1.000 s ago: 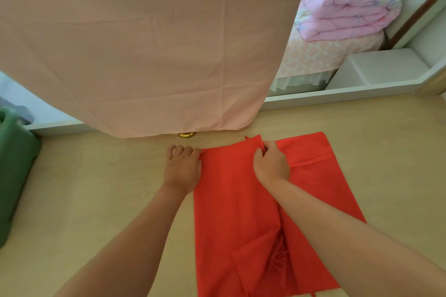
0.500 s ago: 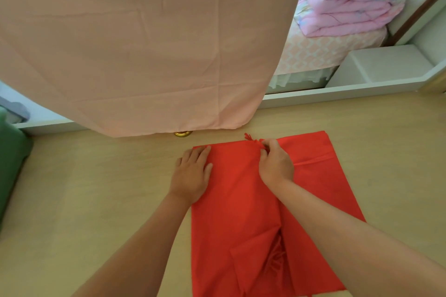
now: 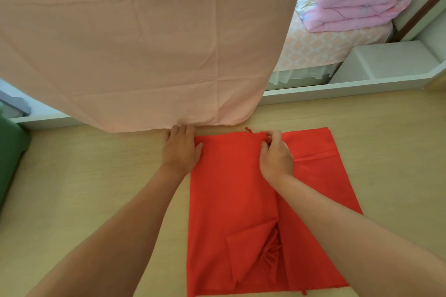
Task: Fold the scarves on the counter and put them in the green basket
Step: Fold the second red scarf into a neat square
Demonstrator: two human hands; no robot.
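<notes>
Holding far edge of red scarf (image 3: 231,200) on wooden counter (image 3: 96,176), both hands
L hand (image 3: 181,152) flat, fingers straight, at scarf's far-left corner, thumb on fabric; R hand (image 3: 276,155) pinches far edge of upper folded layer by a tassel. Scarf partly folded, mid-counter; green basket (image 3: 12,152) at left frame edge, well apart; pink cloth (image 3: 144,43) hangs just beyond hands
</notes>
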